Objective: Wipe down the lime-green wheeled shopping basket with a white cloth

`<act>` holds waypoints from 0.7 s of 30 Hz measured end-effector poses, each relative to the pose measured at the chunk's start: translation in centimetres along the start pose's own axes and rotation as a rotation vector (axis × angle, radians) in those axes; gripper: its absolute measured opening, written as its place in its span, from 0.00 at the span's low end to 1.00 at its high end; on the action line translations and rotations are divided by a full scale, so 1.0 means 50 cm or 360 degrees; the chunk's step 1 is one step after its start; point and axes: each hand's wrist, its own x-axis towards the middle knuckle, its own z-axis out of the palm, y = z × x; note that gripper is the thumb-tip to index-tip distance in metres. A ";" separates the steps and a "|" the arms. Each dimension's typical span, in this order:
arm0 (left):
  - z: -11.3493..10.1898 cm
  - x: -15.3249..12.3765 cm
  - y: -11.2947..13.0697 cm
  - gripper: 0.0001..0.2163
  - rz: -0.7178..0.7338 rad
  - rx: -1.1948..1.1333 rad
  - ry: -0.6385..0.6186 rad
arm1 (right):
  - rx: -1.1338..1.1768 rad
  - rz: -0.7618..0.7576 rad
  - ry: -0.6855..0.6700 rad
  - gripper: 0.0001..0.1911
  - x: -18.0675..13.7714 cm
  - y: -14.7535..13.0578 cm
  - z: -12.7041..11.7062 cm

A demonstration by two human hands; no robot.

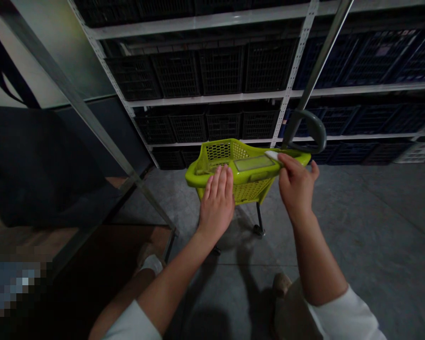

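Note:
A lime-green plastic shopping cart (pixel 257 177) with perforated basket walls stands in front of me. My left hand (pixel 217 200) lies on the near rim of its handle, fingers straight and side by side, holding nothing. At the right end of the handle, my right hand (pixel 299 184) is closed on a small white cloth (pixel 273 155) pressed against the green plastic. Part of the cloth is hidden under the fingers. Between the two hands is a flat, clear-covered panel (pixel 255 163) set in the handle.
White metal shelves (pixel 205 98) with black crates (pixel 221 71) and dark blue crates (pixel 371 54) fill the back. A metal pole (pixel 326 52) and dark grey loop handle (pixel 320 134) rise beside the cart. A slanted metal frame (pixel 102 127) stands left, on the grey floor (pixel 368 226).

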 end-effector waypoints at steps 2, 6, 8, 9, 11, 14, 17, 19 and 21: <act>0.002 -0.001 0.004 0.32 -0.0010 -0.0004 0.0007 | -0.0029 0.0012 0.0003 0.21 -0.003 -0.009 0.001; 0.009 -0.002 0.007 0.31 -0.0018 0.0012 0.0044 | 0.0132 -0.0383 -0.0274 0.25 -0.044 -0.104 0.017; 0.011 -0.002 0.005 0.31 -0.0016 0.0015 0.0059 | 0.0213 -0.0579 -0.0428 0.27 -0.058 -0.137 0.024; 0.011 -0.002 0.004 0.31 -0.0017 0.0016 0.0057 | 0.0229 -0.0615 -0.0456 0.27 -0.060 -0.140 0.025; 0.008 -0.001 0.002 0.31 -0.0014 0.0020 0.0036 | 0.0218 -0.0552 -0.0378 0.25 -0.051 -0.114 0.023; 0.003 0.000 0.000 0.31 -0.0001 0.0026 0.0010 | 0.0142 -0.0285 -0.0061 0.20 -0.021 -0.030 0.015; 0.001 0.000 0.003 0.31 -0.0009 0.0044 0.0009 | 0.0060 -0.0093 0.0160 0.19 -0.005 0.022 0.013; 0.002 0.000 0.006 0.32 -0.0020 0.0051 0.0015 | 0.0038 -0.0109 0.0168 0.21 -0.014 0.009 0.019; 0.006 -0.001 0.008 0.32 -0.0027 0.0046 0.0021 | 0.0072 -0.0269 0.0069 0.25 -0.037 -0.036 0.028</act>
